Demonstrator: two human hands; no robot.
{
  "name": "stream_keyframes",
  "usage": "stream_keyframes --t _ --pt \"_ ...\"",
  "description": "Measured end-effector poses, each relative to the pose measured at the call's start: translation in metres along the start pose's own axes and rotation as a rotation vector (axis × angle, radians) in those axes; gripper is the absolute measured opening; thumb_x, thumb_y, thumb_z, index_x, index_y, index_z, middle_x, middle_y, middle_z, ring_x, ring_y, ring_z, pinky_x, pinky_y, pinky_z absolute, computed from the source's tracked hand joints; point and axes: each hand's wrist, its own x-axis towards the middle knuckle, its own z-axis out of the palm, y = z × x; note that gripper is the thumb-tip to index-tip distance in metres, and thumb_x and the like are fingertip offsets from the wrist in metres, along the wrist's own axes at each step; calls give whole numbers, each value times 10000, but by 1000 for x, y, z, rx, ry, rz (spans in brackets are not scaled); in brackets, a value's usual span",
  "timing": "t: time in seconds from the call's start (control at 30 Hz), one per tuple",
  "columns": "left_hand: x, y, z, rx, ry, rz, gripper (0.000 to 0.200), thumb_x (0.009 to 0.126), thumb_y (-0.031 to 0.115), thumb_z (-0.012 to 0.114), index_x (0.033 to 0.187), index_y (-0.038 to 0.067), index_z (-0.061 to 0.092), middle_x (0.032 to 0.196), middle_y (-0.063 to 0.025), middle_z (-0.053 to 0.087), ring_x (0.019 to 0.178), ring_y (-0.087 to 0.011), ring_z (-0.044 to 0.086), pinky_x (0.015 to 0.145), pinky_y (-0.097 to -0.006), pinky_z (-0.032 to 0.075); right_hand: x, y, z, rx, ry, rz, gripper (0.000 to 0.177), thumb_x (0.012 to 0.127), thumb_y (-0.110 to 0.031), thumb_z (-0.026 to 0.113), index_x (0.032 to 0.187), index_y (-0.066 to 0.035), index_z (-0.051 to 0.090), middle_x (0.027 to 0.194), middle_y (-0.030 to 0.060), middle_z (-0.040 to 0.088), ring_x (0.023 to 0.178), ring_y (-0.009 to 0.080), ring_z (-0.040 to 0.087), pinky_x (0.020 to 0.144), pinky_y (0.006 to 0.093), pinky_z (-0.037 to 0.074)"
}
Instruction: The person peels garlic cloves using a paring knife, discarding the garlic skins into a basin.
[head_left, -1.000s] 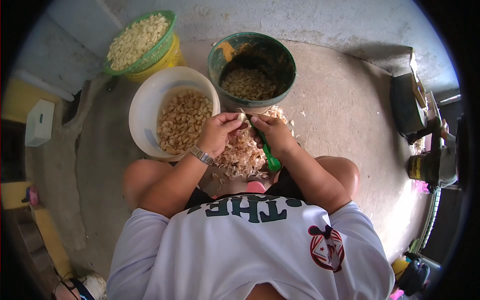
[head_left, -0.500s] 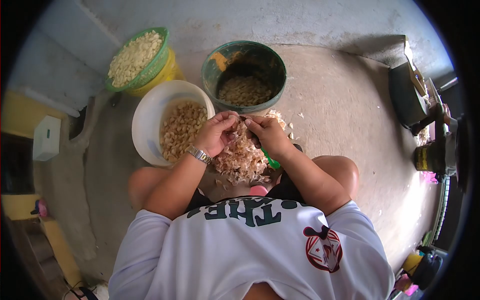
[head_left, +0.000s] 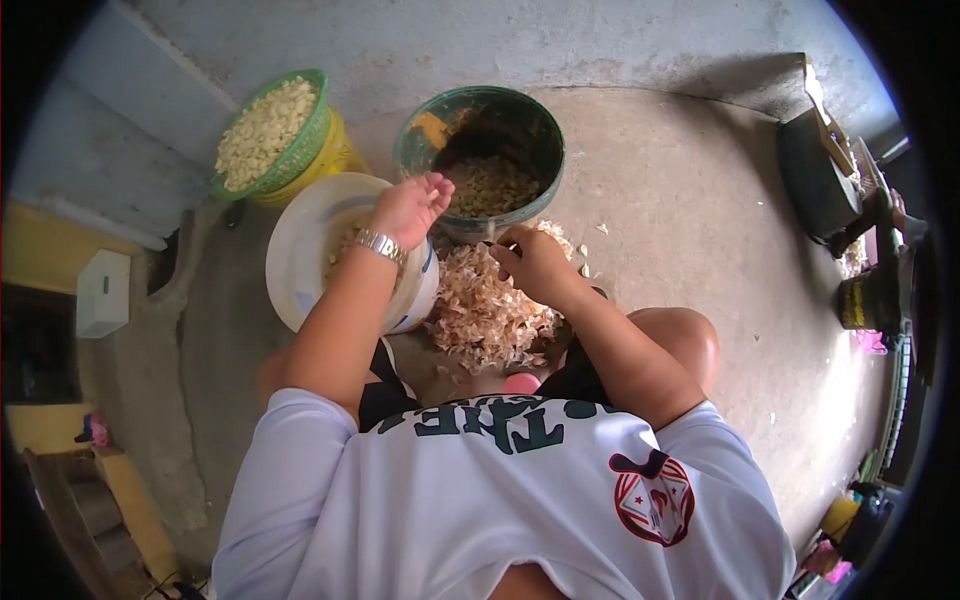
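Observation:
My left hand (head_left: 408,212), with a metal watch on its wrist, is raised by the near-left rim of the dark green bucket (head_left: 557,160). Its fingers are loosely curled around what looks like a pale garlic clove. Peeled cloves (head_left: 490,185) lie inside that bucket. Above a heap of garlic skins (head_left: 490,310), my right hand (head_left: 535,264) is closed on a small knife, mostly hidden, with only a dark bit showing at the fingertips. Beneath my left forearm stands a white bucket (head_left: 295,245) of unpeeled cloves, partly covered by the arm.
A green basket (head_left: 322,120) heaped with peeled garlic rests on a yellow container (head_left: 340,150) by the wall. Loose skins dot the concrete floor (head_left: 680,200). At the right are a dark container (head_left: 815,185) and a black-and-yellow bucket (head_left: 862,303).
My hands have parted: the left moved up and left to the green bucket, while the right stayed over the skins. The white bucket now sits at another tilt, its outer side showing.

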Motion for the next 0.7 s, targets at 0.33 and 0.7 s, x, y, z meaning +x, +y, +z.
stream_keyframes --t 0.33,0.7 --pt "-91 -23 -8 -18 -90 -87 222 817 38 472 1033 20 517 963 -80 560 904 -147 530 768 -220 417 0 -6 13 224 -190 30 278 836 -240 460 1021 -55 555 649 98 583 558 163 541 565 272 432" --pt "-96 -54 0 -80 165 34 145 759 10 547 904 5 559 874 -59 584 744 -106 552 676 -206 451 -2 -19 35 393 -249 90 329 863 -215 424 1129 -31 485 617 32 542 536 73 474 515 207 406"
